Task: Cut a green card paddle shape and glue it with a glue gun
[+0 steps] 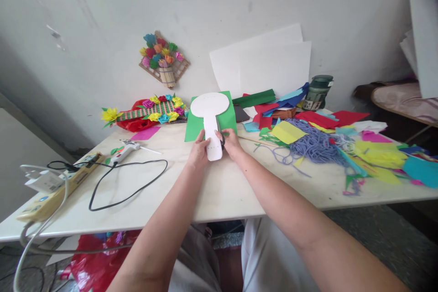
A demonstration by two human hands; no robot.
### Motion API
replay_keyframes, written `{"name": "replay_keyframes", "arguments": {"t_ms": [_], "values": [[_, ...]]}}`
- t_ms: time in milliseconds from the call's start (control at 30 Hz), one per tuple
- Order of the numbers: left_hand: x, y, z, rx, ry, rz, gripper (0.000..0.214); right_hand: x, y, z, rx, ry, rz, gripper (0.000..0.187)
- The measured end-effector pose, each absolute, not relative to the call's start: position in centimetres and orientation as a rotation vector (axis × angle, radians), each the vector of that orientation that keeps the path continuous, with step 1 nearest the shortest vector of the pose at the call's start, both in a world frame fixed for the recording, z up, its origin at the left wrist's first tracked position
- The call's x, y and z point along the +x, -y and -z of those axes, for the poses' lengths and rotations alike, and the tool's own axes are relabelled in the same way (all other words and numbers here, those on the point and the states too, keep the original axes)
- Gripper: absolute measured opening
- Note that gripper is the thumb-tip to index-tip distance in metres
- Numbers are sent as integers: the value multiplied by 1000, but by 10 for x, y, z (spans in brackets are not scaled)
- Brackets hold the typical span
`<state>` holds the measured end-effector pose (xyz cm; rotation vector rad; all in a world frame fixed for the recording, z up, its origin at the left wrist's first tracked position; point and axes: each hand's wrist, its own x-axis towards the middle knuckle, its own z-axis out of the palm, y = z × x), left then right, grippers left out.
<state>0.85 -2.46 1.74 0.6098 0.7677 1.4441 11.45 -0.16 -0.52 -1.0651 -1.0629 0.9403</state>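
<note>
A white paddle-shaped cardboard cutout (210,106), round at the top with a long handle, lies over a green paper sheet (226,121) on the white table (219,191). My left hand (199,148) grips the handle's left edge with curled fingers. My right hand (231,142) presses against the handle's right edge, closed round a small dark object I cannot name.
A glue gun (125,150) with a black cord and a power strip (59,182) lie at the left. Paper-flower crafts (150,112) sit at the back left. Coloured paper scraps and purple yarn (313,143) cover the right side. A dark green jar (318,91) stands near the wall.
</note>
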Motion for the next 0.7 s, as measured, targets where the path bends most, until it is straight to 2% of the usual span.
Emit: {"name": "replay_keyframes", "arguments": {"t_ms": [433,700], "values": [[7,22,-14,609,-755,-1425,74,111,-2,6,-1144,1086,-826,43],[8,26,-19,612,-767,-1441,70,113,4,0,-1091,1083,-921,45]]}}
